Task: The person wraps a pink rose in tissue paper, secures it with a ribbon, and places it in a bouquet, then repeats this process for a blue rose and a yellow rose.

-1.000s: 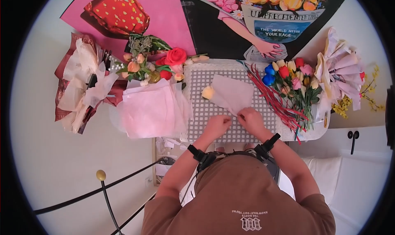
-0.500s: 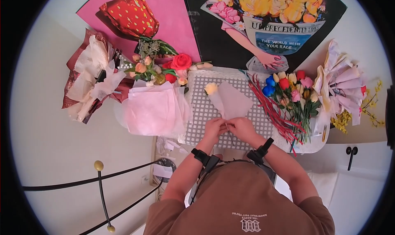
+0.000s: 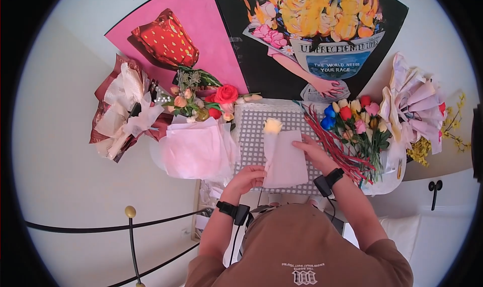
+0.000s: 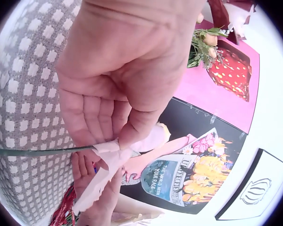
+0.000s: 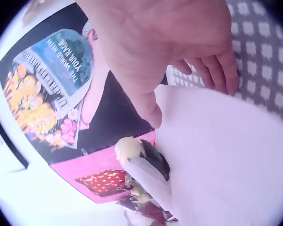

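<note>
A pale yellow rose (image 3: 272, 125) lies over the checked mat, its head at the top left of a pale pink wrapping sheet (image 3: 289, 161). My left hand (image 3: 249, 179) pinches the sheet's lower left edge at the stem; the left wrist view shows thumb and fingertips on the gathered paper (image 4: 111, 157), with the green stem (image 4: 37, 152) running out beyond it. My right hand (image 3: 317, 153) is at the sheet's upper right edge, the thumb touching the paper. In the right wrist view its fingers (image 5: 217, 70) are extended, beside the broad sheet (image 5: 226, 160).
Left of the mat (image 3: 251, 121) lies a stack of pink sheets (image 3: 193, 148), with loose flowers (image 3: 226, 94) behind. Red ribbons (image 3: 332, 141) and several stemmed flowers (image 3: 359, 126) lie on the right. Wrapped bouquets (image 3: 410, 106) stand at the far right and left (image 3: 128, 111).
The hands have moved apart, the left down and left, the right up to the sheet's right edge. The rose now stands upright in view, and the sheet lies wider and squarer beside it.
</note>
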The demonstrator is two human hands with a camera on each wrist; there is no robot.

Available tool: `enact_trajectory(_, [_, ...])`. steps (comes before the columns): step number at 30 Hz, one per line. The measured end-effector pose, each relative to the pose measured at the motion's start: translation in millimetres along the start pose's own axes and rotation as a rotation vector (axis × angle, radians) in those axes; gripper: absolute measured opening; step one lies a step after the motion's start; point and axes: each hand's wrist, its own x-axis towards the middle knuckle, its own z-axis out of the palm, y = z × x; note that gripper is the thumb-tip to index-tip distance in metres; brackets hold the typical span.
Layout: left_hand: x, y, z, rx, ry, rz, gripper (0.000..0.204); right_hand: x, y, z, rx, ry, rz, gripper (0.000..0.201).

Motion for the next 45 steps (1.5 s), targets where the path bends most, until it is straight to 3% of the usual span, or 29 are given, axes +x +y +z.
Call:
enact_trajectory(2, [-8, 6, 2, 0.045, -0.056, 0.007, 0.018, -10, -10, 17, 0.399, -0.191, 0.094, 0.05])
enact_trajectory(3, [-11, 9, 0, 0.051, -0.051, 0.006, 0.018, -6, -8, 20, 0.406, -0.195, 0.092, 0.05])
enact_trajectory(6, [-14, 16, -5, 0.209, 0.042, 0.059, 0.016, 10, -14, 18, 0.242, -0.134, 0.0, 0.04])
enact_trajectory(8, [-10, 17, -8, 0.377, 0.232, 0.206, 0.014, 9, -34, 15, -0.185, -0.033, -0.26, 0.033])
enact_trajectory(9, [-7, 19, -6, 0.384, 0.225, 0.21, 0.014, 6, -40, 18, -0.183, -0.026, -0.268, 0.033])
enact_trajectory(11, [0, 23, -2, 0.608, 0.34, 0.401, 0.012, 0, -54, 24, -0.317, 0.108, -0.41, 0.03])
enact_trajectory(12, [2, 27, 4, 0.613, 0.33, 0.411, 0.012, -3, -61, 26, -0.319, 0.118, -0.421, 0.03])
enact_trajectory(14, [4, 33, 15, 0.602, 0.318, 0.549, 0.012, -12, -69, 29, -0.007, 0.129, -0.408, 0.027])
enact_trajectory(17, [10, 42, 20, 0.543, 0.289, 0.604, 0.012, -37, -80, 29, 0.056, 0.051, -0.355, 0.025])
enact_trajectory(20, [14, 50, 29, 0.558, 0.332, 0.642, 0.012, -47, -67, 23, -0.132, 0.006, -0.35, 0.025])
enact_trajectory(23, [12, 53, 47, 0.716, 0.414, 0.688, 0.011, -60, -73, 23, -0.181, 0.092, -0.343, 0.028])
enact_trajectory(28, [23, 49, 58, 0.74, 0.385, 0.818, 0.009, -79, -83, 15, -0.237, 0.22, -0.404, 0.024])
enact_trajectory(30, [21, 49, 61, 0.747, 0.374, 0.842, 0.008, -90, -98, 17, -0.238, 0.533, -0.822, 0.019])
enact_trajectory(31, [17, 51, 65, 0.747, 0.365, 0.833, 0.008, -102, -113, 18, -0.431, 0.646, -0.942, 0.019])
enact_trajectory(32, [14, 53, 70, 0.75, 0.356, 0.825, 0.008, -112, -124, 21, -0.435, 0.647, -0.945, 0.019])
enact_trajectory(34, [8, 56, 78, 0.785, 0.356, 0.843, 0.007, -122, -140, 27, -0.783, 0.629, -1.201, 0.02])
enact_trajectory(39, [-5, 66, 90, 0.859, 0.362, 0.911, 0.007, -110, -139, 27, -0.789, 0.632, -1.199, 0.02])
enact_trajectory(45, [-9, 69, 97, 0.96, 0.382, 0.958, 0.008, -106, -139, 19, -0.645, 0.501, -1.102, 0.015])
